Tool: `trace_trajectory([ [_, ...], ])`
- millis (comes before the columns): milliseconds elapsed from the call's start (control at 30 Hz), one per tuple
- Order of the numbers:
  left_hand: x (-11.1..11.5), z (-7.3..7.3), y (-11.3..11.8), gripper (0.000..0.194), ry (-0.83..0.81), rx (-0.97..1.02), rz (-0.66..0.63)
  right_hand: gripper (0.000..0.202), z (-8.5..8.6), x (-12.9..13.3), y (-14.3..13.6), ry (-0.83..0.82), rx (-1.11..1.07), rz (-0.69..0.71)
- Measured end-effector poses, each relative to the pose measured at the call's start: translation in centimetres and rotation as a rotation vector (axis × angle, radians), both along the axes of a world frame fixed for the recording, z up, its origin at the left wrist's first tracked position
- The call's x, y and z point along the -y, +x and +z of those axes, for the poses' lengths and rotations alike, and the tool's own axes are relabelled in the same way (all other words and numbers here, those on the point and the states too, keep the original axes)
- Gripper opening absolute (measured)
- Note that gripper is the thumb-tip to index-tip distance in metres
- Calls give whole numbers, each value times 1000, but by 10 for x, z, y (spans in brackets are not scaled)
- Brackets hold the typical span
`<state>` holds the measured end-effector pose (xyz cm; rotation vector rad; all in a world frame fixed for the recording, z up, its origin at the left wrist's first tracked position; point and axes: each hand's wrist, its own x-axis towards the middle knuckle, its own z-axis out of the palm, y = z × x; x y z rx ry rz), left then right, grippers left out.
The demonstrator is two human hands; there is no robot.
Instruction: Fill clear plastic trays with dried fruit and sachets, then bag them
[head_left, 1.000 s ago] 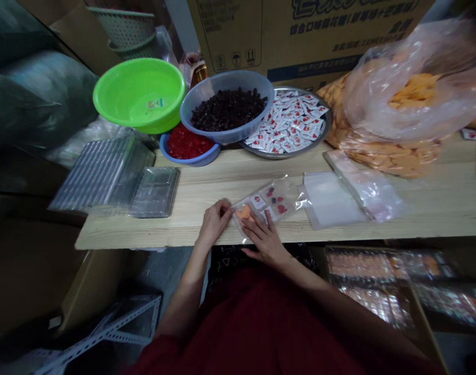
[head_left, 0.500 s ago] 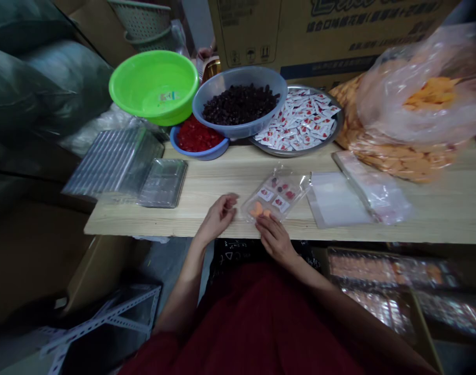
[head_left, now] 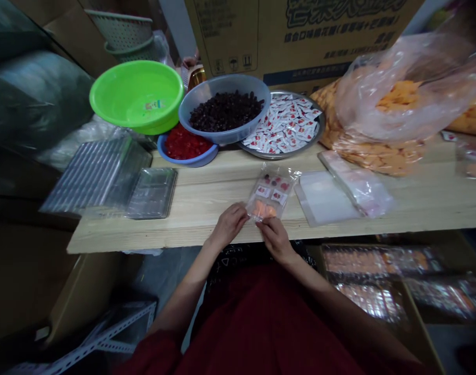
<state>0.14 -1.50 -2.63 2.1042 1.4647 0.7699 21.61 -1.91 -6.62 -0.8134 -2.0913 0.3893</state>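
Observation:
A clear bag (head_left: 272,188) with a filled tray inside lies near the table's front edge. Through it show orange pieces (head_left: 264,209) at the near end, two white printed packets in the middle, and dark and red pieces at the far end. My left hand (head_left: 232,221) pinches the bag's near left corner, fingers closed. At the near right edge of the bag, my right hand (head_left: 275,235) grips it between thumb and fingers. Flat clear bags (head_left: 326,198) lie just to the right.
Behind stand a green basin (head_left: 138,96), a blue bowl of dark pieces (head_left: 226,109), a bowl of red pieces (head_left: 187,143) and a metal tray of packets (head_left: 285,125). Clear trays (head_left: 99,174) are stacked left; a large bag of orange pieces (head_left: 373,151) is right.
My left hand has moved right and taken hold of the bag's corner. My right hand has shifted to the near edge. The bag is turned straighter, and the whole view has shifted.

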Motion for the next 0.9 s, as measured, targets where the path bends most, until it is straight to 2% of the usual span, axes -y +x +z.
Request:
trace_trajectory([
  [67,7,10,0,21,-6,30,-11,44,10,4,4,-3,-18,43],
  [167,18,35,-3,13,6,96,10,51,28,11,15,-52,25,70],
  [267,19,57,-7,12,-7,150,38,81,37,10,30,-97,231,77],
  [300,17,61,-9,12,-33,144,21,83,36,9,34,-98,309,87],
  [367,14,65,-12,11,-99,79,-55,72,27,8,42,-84,412,107],
  [433,15,63,-15,7,-146,-9,-137,66,13,11,48,-58,445,115],
  [500,21,57,-19,6,-162,-47,-166,63,-1,17,51,-34,431,108],
  [567,30,49,-21,28,-153,-40,-145,58,-10,23,52,-14,398,94],
  [667,42,39,-21,81,-137,-45,-134,49,-9,25,47,41,298,97],
  [700,44,37,-19,90,-140,-52,-149,45,-2,23,45,57,243,114],
  [767,44,37,-16,94,-156,-43,-184,38,21,15,40,60,109,161],
  [833,39,42,-11,90,-155,10,-180,31,55,5,37,2,-38,168],
  [900,30,54,-4,87,-130,89,-152,25,94,-5,38,-119,-164,94],
])
